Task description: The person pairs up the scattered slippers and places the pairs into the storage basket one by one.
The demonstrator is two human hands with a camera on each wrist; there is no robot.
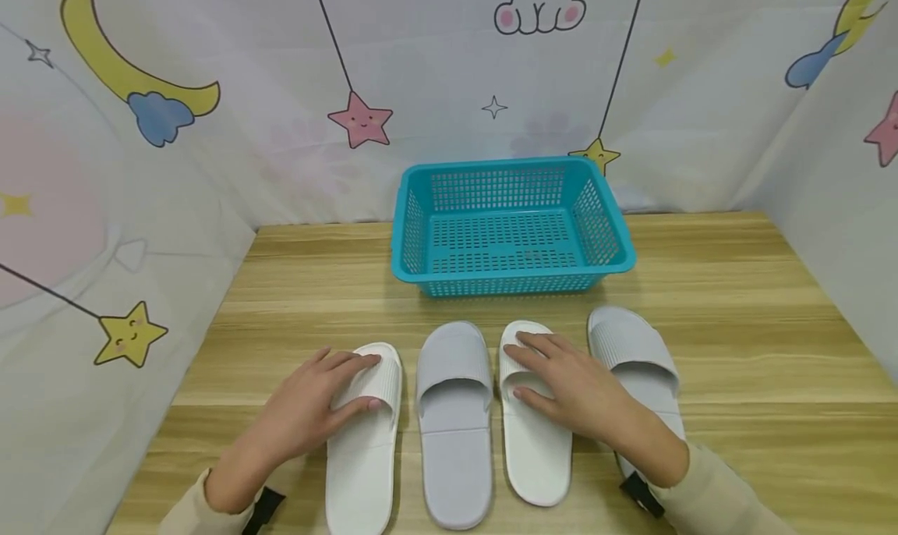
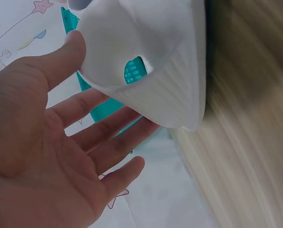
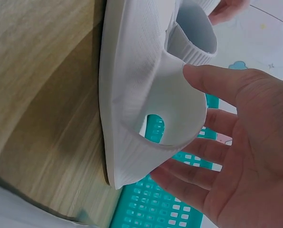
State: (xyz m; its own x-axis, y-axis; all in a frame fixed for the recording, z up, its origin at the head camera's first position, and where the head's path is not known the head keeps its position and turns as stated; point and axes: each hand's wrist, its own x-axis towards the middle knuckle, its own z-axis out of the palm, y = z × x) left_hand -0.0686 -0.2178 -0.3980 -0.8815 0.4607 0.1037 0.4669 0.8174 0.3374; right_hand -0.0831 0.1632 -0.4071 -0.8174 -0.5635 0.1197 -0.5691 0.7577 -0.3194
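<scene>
Head view. Footwear, four pieces, laid side by side on the wooden table (image 1: 765, 340), toes away from me. From left to right: first white slipper (image 1: 361, 472), first grey slipper (image 1: 456, 465), second white slipper (image 1: 540, 461), second grey slipper (image 1: 631, 356). Left hand (image 1: 316, 402), mine: relaxed, fingers unfolded, resting on the strap of the first white slipper. Right hand (image 1: 578, 383), likewise mine: fingers extended and loose, resting on the strap of the second white slipper — its forearm crosses above part of the second grey slipper. Basket (image 1: 515, 276), one, blue-green, perforated: beyond the row, near the printed cloth (image 1: 435, 59) (moons, stars and a pair of pink-soled paws).

Left wrist view. My left palm shows, fingers straight and apart. The thumb touches the edge of the first white slipper's strap; fingertips reach its outer face. Through the toe hole, a patch of basket.

Right wrist view. My right palm shows, fingers lightly bent at most. The thumb lies at the strap edge of the second white slipper, fingertips along the strap's outside — the first grey slipper's ribbed strap just beyond, the basket behind.
</scene>
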